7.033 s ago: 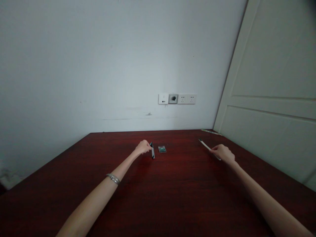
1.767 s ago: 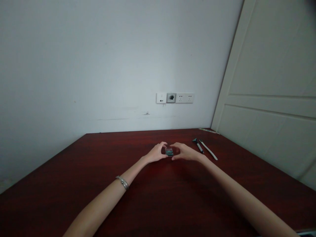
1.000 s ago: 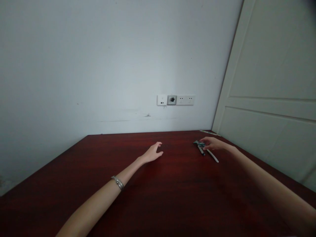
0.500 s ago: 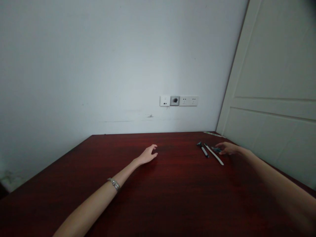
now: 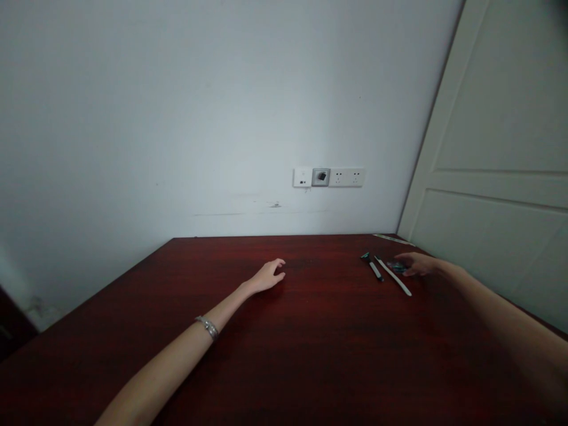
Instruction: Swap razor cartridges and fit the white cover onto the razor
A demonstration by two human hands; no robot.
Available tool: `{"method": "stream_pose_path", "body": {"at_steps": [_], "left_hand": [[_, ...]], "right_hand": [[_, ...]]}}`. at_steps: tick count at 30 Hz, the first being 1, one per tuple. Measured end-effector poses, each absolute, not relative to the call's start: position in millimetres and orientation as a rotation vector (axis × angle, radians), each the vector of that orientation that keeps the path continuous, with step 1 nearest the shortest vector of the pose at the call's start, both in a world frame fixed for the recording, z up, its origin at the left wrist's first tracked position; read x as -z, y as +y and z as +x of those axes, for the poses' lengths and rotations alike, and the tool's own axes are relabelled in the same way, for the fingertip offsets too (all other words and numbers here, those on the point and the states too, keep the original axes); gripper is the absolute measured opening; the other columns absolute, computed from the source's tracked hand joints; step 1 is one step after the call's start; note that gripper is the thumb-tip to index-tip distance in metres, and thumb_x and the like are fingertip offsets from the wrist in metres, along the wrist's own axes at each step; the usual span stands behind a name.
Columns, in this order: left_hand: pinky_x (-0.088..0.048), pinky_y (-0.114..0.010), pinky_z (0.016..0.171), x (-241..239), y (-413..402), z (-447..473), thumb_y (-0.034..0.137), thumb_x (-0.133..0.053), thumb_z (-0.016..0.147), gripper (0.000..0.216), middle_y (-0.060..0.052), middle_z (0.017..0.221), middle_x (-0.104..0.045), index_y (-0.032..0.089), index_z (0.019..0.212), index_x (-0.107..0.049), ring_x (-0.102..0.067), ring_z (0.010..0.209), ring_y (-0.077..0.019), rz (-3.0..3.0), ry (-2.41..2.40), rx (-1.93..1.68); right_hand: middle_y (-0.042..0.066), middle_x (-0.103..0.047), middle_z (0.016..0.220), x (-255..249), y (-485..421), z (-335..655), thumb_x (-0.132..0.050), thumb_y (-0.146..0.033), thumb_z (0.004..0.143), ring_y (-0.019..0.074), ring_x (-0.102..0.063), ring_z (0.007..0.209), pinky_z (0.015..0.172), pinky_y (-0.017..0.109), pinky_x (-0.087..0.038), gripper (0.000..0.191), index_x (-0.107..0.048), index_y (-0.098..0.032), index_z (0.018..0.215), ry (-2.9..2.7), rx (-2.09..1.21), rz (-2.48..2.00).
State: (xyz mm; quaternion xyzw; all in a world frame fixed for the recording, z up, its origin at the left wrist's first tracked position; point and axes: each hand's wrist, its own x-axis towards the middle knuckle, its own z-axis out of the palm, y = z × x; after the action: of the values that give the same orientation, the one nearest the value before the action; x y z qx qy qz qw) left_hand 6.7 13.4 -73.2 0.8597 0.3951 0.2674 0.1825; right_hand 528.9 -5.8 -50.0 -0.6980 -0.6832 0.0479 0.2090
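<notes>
My left hand (image 5: 267,276) hovers at or rests on the table's middle, fingers spread and holding nothing. A silver bracelet (image 5: 207,326) circles that wrist. On the right, my right hand (image 5: 418,264) reaches over a small, dark, partly see-through item (image 5: 396,268), too small to name. Its fingers and thumb are apart at the item's right side, partly covering it; whether they touch it is unclear. Left of this item lies a long, thin white strip (image 5: 394,277) with a dark tip. Beside the strip lies a razor (image 5: 376,270) with a dark head and grey handle.
The dark red wooden table (image 5: 284,343) meets a white wall (image 5: 231,118). Sockets and switches (image 5: 346,177) sit low on the wall. A pale panelled door or cabinet (image 5: 501,142) borders the right side. A thin patterned strip (image 5: 394,239) lies at the back right corner.
The camera view has turned slightly left, so the scene sits further right. The razor, strip and small item keep their arrangement. My left hand looks unchanged; my right stays by the small item.
</notes>
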Motion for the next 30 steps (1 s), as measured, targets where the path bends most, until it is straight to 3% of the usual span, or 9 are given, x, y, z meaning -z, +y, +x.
{"method": "stream_pose_path", "body": {"at_steps": [4, 9, 15, 24, 30], "left_hand": [[-0.04, -0.036, 0.095, 76, 21, -11, 0.029, -0.05, 0.08, 0.037, -0.012, 0.115, -0.057, 0.014, 0.114, -0.051, -0.053, 0.107, -0.0221, 2.481, 1.22, -0.741], [-0.039, -0.038, 0.094, 82, 27, -34, 0.031, -0.047, 0.082, 0.036, -0.013, 0.113, -0.056, 0.012, 0.112, -0.051, -0.052, 0.106, -0.0239, 2.502, 1.403, -0.731], [-0.038, -0.036, 0.097, 97, 28, -42, 0.036, -0.046, 0.083, 0.038, -0.015, 0.117, -0.054, 0.012, 0.112, -0.051, -0.049, 0.111, -0.0237, 2.553, 1.389, -0.739], [-0.038, -0.035, 0.096, 97, 21, -41, 0.036, -0.042, 0.085, 0.036, -0.013, 0.116, -0.055, 0.013, 0.112, -0.051, -0.049, 0.109, -0.0225, 2.563, 1.42, -0.761], [-0.037, -0.036, 0.096, 92, 14, -39, 0.034, -0.041, 0.086, 0.035, -0.014, 0.115, -0.054, 0.013, 0.112, -0.05, -0.05, 0.109, -0.0231, 2.582, 1.42, -0.747]], "right_hand": [[0.023, -0.056, 0.118, 46, 8, 519, -0.065, -0.013, 0.058, 0.0259, -0.059, 0.1, 0.081, 0.028, -0.047, 0.049, -0.063, -0.007, 0.107, -2.002, -0.237, -1.903], [0.017, -0.053, 0.125, 42, 23, 458, -0.057, -0.025, 0.069, 0.0256, -0.059, 0.101, 0.088, 0.035, -0.047, 0.056, -0.05, -0.01, 0.123, -2.064, -0.021, -1.761], [0.015, -0.045, 0.134, 54, 15, 342, -0.049, -0.033, 0.077, 0.0252, -0.043, 0.123, 0.104, 0.038, -0.033, 0.06, -0.039, -0.012, 0.132, -2.286, 0.038, -1.484], [0.013, -0.029, 0.143, 84, -26, 244, -0.038, -0.05, 0.084, 0.0305, -0.028, 0.129, 0.094, 0.052, -0.037, 0.06, -0.032, -0.021, 0.137, -2.41, -0.032, -1.455], [0.013, -0.039, 0.138, 103, -30, 242, -0.032, -0.052, 0.086, 0.0297, -0.034, 0.126, 0.099, 0.052, -0.03, 0.053, -0.044, -0.023, 0.129, -2.326, -0.044, -1.49]]}}
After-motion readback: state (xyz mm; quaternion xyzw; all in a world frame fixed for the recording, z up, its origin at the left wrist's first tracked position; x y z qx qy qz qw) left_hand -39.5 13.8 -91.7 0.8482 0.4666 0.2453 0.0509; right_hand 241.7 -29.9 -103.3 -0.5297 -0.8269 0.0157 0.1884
